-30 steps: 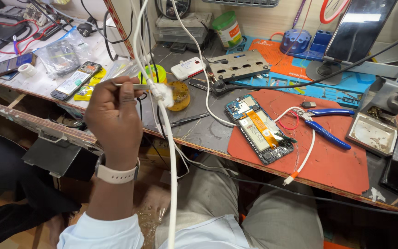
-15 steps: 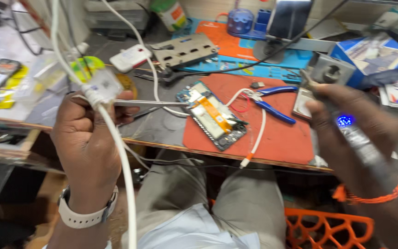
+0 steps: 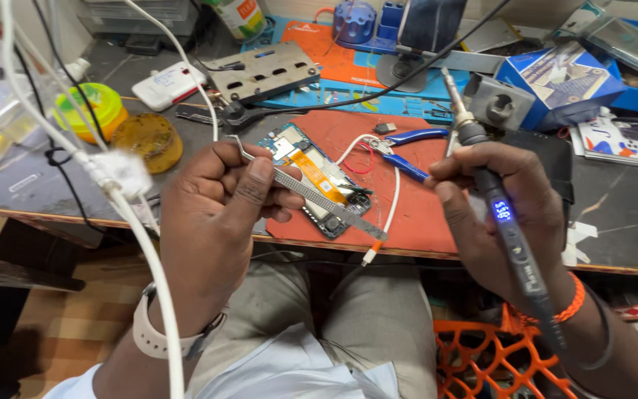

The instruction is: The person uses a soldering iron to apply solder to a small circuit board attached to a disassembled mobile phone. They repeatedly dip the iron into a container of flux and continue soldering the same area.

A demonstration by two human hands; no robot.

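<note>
My left hand (image 3: pixel 219 214) grips metal tweezers (image 3: pixel 311 193), their long end lying across an opened phone (image 3: pixel 311 177) on a red work mat (image 3: pixel 422 185). My right hand (image 3: pixel 496 214) holds a dark soldering iron (image 3: pixel 492 192) with a lit blue display, its metal tip pointing up and away over the mat's right side. Blue-handled cutters (image 3: pixel 407 151) and a white cable (image 3: pixel 389 214) lie on the mat between the hands. A white watch band is on my left wrist and an orange band on my right.
White cables (image 3: pixel 123 222) hang in front of my left arm. A yellow tin (image 3: pixel 86 107), a brass sponge holder (image 3: pixel 145 140), a metal plate (image 3: pixel 263 70), a blue box (image 3: pixel 555 77) and a blue mat (image 3: pixel 378 100) crowd the bench. An orange crate (image 3: pixel 496 355) sits under it.
My left hand let go of the white cable junction and now holds tweezers over the phone. My right hand brought the soldering iron in toward the mat, tip up.
</note>
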